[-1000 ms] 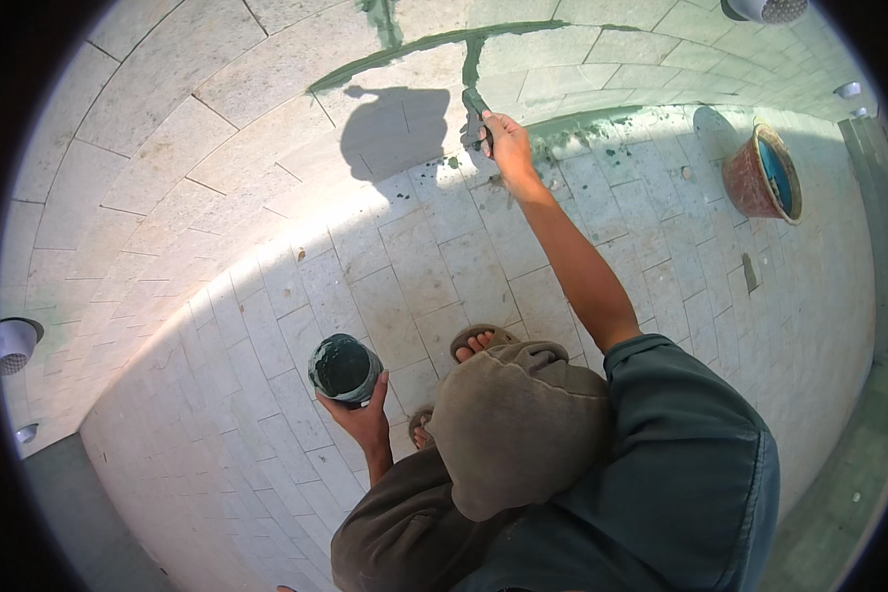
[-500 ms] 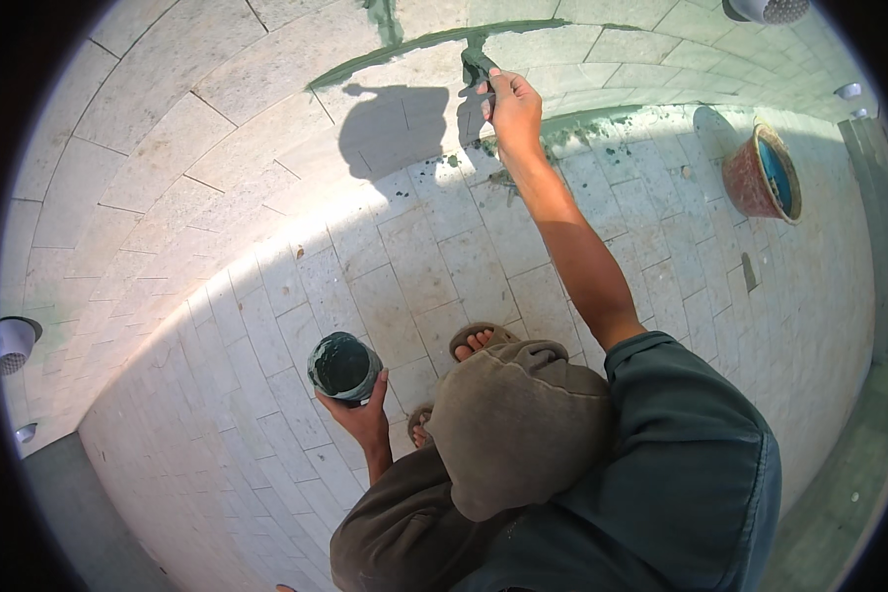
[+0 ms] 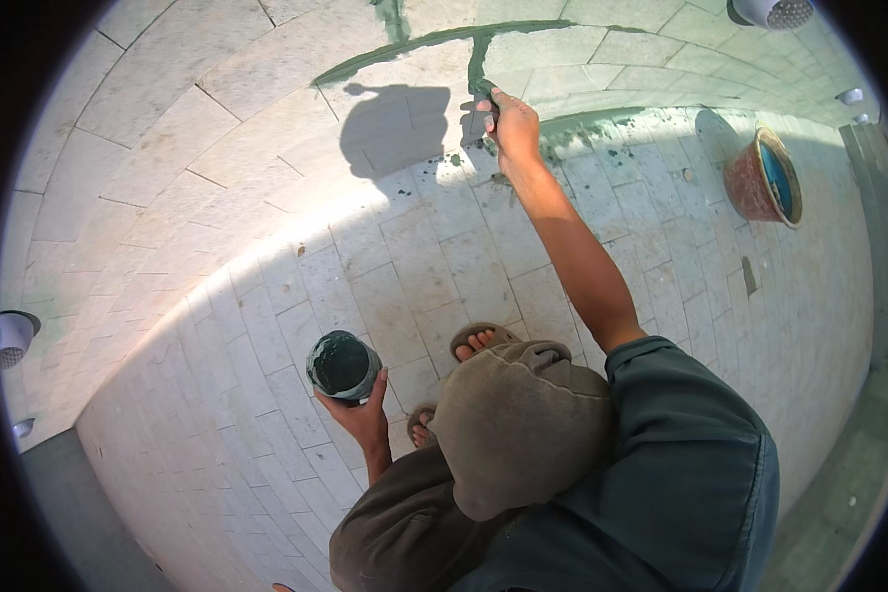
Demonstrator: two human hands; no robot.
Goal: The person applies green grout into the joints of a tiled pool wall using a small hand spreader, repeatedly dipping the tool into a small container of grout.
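Note:
My left hand (image 3: 363, 419) is wrapped round the side of a round tub (image 3: 375, 367), which it holds above the tiled floor. Dark green paste (image 3: 339, 361) coats the inside of the tub. Out in front, my right hand (image 3: 513, 126) pinches a small green-smeared spreader (image 3: 484, 89) against the tiled wall (image 3: 424, 67); the fingers hide much of it. From the spreader a fresh green strip (image 3: 479, 54) runs up a tile joint. It meets a longer curved green band (image 3: 444, 37) along the joint above.
A reddish bucket (image 3: 745, 183) with a blue inside stands on the floor at the right. Green crumbs (image 3: 562, 148) lie along the foot of the wall. Round light fittings (image 3: 775, 12) stick out from the walls. My sandalled foot (image 3: 479, 340) rests on the pale tiles.
My right hand has drawn the spreader a little down the wall, leaving more of the joint covered in green paste. My left hand and the tub have barely moved.

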